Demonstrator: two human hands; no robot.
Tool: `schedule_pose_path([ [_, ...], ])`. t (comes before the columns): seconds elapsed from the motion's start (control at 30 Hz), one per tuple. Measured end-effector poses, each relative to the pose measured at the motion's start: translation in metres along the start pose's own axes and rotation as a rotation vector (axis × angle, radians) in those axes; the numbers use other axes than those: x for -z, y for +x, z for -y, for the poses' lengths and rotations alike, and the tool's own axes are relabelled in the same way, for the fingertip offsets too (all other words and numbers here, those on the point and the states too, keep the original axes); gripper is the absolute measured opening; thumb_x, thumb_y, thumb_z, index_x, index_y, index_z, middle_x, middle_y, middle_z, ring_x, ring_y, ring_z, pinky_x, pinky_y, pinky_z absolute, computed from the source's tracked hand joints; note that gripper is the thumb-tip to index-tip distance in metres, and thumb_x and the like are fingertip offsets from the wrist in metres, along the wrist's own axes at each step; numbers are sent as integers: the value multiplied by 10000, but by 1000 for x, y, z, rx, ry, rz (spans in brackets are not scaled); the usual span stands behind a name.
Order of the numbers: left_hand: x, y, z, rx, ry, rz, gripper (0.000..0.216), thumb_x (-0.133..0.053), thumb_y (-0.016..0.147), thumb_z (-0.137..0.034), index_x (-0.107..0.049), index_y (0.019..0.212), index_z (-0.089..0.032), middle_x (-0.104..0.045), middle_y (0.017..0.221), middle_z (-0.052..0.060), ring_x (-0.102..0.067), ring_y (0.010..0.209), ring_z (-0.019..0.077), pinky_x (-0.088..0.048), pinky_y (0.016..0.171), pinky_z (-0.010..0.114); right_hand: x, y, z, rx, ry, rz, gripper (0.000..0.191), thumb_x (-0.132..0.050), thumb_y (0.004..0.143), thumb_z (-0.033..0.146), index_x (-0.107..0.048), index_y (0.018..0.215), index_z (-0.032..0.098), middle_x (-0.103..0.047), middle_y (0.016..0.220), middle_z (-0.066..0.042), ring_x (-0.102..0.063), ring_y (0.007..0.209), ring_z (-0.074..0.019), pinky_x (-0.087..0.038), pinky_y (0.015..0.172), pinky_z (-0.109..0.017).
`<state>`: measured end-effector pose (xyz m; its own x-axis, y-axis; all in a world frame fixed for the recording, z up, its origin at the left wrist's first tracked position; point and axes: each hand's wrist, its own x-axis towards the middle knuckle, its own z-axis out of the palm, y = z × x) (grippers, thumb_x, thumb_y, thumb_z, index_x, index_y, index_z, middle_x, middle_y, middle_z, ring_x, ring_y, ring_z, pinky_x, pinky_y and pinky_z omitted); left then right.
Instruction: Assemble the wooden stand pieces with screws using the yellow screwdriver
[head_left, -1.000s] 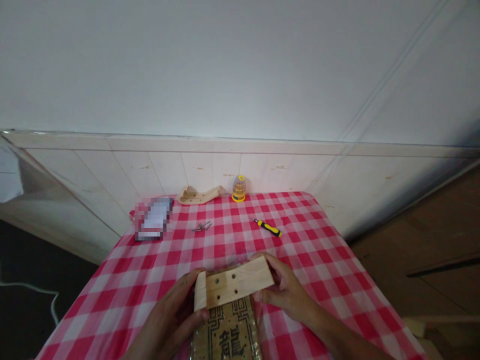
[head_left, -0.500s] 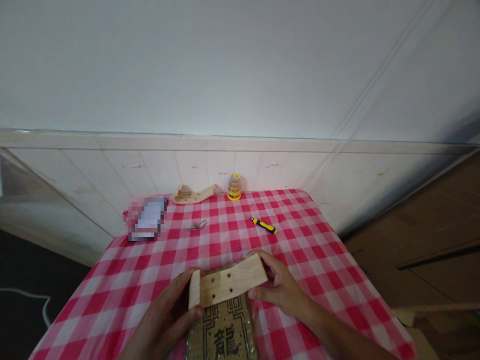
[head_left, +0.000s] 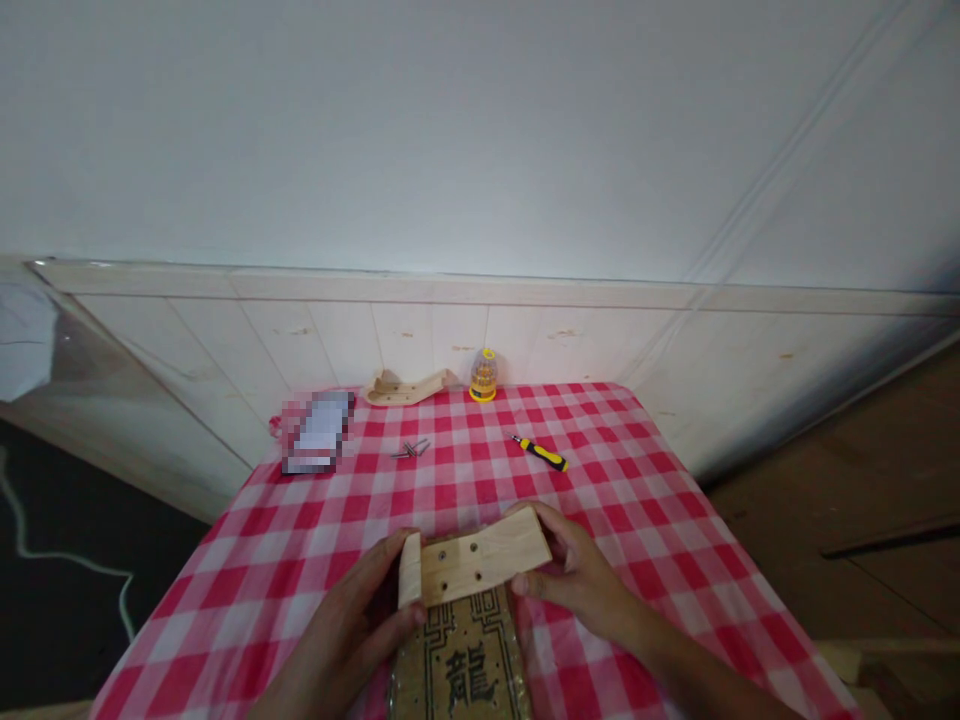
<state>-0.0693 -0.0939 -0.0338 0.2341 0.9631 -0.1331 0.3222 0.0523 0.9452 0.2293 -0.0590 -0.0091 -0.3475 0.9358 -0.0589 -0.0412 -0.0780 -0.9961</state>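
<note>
A pale wooden piece [head_left: 480, 565] with three small holes stands on edge across the far end of a flat brown board [head_left: 461, 670] printed with a black character. My left hand [head_left: 360, 625] grips the piece's left end, thumb on its front face. My right hand [head_left: 577, 580] holds its right end, fingers curled over the top. Both hands rest low on the red-and-white checked tablecloth [head_left: 637, 500].
Farther back lie a yellow-and-black screwdriver [head_left: 541, 453], a few loose screws [head_left: 410, 449], a blurred flat object [head_left: 317, 432], a second curved wooden piece [head_left: 405, 388] and a yellow bit holder [head_left: 483, 376] by the white panelled wall. Dark floor lies left, wooden floor right.
Both hands keep hold of the wooden piece on the board. The view has swung slightly, first left, then back right; nothing on the table has moved.
</note>
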Motion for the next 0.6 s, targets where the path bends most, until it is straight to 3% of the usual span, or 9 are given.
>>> schedule_pose_path([
  [0.23, -2, 3, -7, -18, 6, -3, 582, -707, 905, -420, -554, 1463, -360, -524, 1579, 43, -436, 1491, 357, -384, 1223, 578, 1, 1, 16, -113, 27, 42, 435, -941, 641, 353, -673, 963, 235, -709, 921, -4, -665, 876, -219, -530, 793, -354],
  [0.37, -7, 3, -10, -28, 40, -44, 589, -685, 916, -399, -530, 1480, -336, -527, 1577, 66, -448, 1486, 342, -351, 1241, 579, -9, -7, 19, -105, 14, 3, 477, -903, 706, 398, -646, 1074, 236, -725, 1052, -55, -684, 997, -265, -553, 889, -420],
  [0.5, -16, -4, -14, -20, 98, -173, 651, -712, 880, -397, -505, 1489, -300, -513, 1582, 105, -452, 1480, 355, -372, 1223, 594, -24, -15, 12, -106, -57, -191, 527, -796, 810, 511, -578, 1199, 230, -715, 1120, -101, -697, 1024, -280, -572, 889, -446],
  [0.6, -25, -13, -14, -42, 141, -340, 641, -749, 835, -447, -554, 1419, -268, -610, 1472, 123, -583, 1364, 349, -520, 1115, 547, -35, -19, 7, -115, -112, -349, 520, -741, 840, 523, -543, 1215, 221, -716, 1102, -110, -712, 945, -267, -592, 801, -424],
])
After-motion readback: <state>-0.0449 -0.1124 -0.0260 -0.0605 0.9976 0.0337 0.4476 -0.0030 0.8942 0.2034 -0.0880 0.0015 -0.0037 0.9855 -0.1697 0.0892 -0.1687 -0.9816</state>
